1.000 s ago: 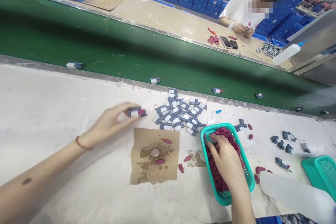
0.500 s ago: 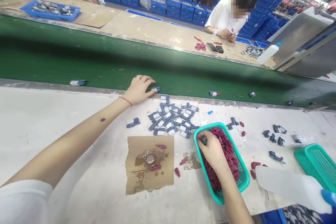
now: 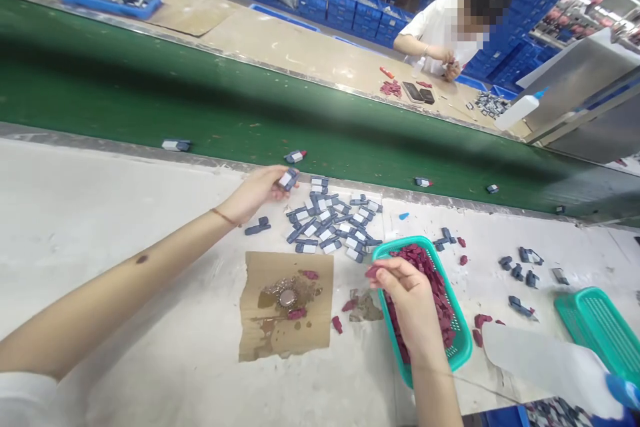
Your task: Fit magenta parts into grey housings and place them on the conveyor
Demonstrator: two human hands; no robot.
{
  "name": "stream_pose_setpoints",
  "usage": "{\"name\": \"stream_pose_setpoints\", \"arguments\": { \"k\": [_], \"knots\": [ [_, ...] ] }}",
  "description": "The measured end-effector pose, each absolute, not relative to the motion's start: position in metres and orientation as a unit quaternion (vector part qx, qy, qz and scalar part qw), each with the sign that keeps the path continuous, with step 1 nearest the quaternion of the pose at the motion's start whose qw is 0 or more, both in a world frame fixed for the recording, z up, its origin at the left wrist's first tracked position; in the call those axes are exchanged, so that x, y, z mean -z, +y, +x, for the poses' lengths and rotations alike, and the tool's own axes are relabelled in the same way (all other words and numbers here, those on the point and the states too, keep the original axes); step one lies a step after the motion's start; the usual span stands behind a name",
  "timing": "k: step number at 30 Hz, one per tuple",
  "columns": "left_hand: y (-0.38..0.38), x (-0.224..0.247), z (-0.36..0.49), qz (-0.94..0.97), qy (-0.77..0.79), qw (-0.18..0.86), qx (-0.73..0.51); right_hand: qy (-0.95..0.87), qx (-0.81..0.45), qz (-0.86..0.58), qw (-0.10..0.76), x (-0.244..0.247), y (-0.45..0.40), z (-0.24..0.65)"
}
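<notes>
My left hand (image 3: pixel 263 192) pinches a grey-blue part with a white face (image 3: pixel 289 179), just above the near edge of the green belt (image 3: pixel 220 113). Between the fingertips of my right hand (image 3: pixel 407 287) is a dark red piece (image 3: pixel 373 271), held over the left rim of the teal basket (image 3: pixel 463 345) of red pieces. A pile of grey-blue parts (image 3: pixel 327 230) lies between the two hands. Nearer to me is a piece of brown cardboard (image 3: pixel 253 320) with a wet patch, a round disc (image 3: pixel 287 298) and red pieces on it.
Several grey-blue parts ride on the belt, one with a red end (image 3: pixel 295 156). At the right are a second teal basket (image 3: pixel 595 320), a white bottle (image 3: pixel 550 360) and loose parts (image 3: pixel 518 271). Across the belt a person (image 3: pixel 435 33) works at a table.
My left hand has closed on a grey-blue part and lifted it off the belt edge. My right hand has risen out of the basket with a red piece. A red-ended part now shows on the belt.
</notes>
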State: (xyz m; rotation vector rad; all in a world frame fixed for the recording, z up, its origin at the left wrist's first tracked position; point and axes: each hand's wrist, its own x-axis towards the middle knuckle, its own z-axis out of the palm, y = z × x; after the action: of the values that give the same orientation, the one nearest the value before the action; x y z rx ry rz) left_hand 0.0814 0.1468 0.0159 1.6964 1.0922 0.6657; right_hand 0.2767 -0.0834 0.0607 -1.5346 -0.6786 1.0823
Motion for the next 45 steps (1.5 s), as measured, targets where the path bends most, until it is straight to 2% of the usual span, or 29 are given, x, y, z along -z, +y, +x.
{"name": "stream_pose_setpoints", "arguments": {
  "k": [2, 7, 12, 18, 26, 37, 45],
  "knots": [
    [0.125, -0.017, 0.065, 0.666, 0.450, 0.535, -0.261, -0.344, -0.425, -0.661, 0.515, -0.059, -0.083, 0.253],
    [0.076, -0.023, 0.030, 0.490, 0.486, 0.668, -0.280, -0.541, -0.372, -0.649, 0.384, -0.040, -0.074, 0.209],
    [0.046, -0.032, 0.014, 0.457, 0.499, 0.669, -0.306, -0.690, -0.323, -0.579, 0.291, -0.014, -0.060, 0.197],
    [0.028, -0.024, 0.010, 0.419, 0.500, 0.699, -0.294, -0.749, -0.244, -0.573, 0.225, -0.004, -0.063, 0.193],
    [0.018, -0.015, 0.008, 0.327, 0.469, 0.771, -0.280, -0.769, -0.199, -0.580, 0.181, -0.004, -0.063, 0.190],
    [0.015, -0.006, 0.009, 0.486, 0.500, 0.669, -0.259, -0.761, -0.202, -0.590, 0.179, -0.009, -0.061, 0.188],
    [0.003, -0.001, 0.016, 0.514, 0.430, 0.698, -0.252, -0.718, -0.258, -0.604, 0.232, -0.004, -0.061, 0.187]
  ]
}}
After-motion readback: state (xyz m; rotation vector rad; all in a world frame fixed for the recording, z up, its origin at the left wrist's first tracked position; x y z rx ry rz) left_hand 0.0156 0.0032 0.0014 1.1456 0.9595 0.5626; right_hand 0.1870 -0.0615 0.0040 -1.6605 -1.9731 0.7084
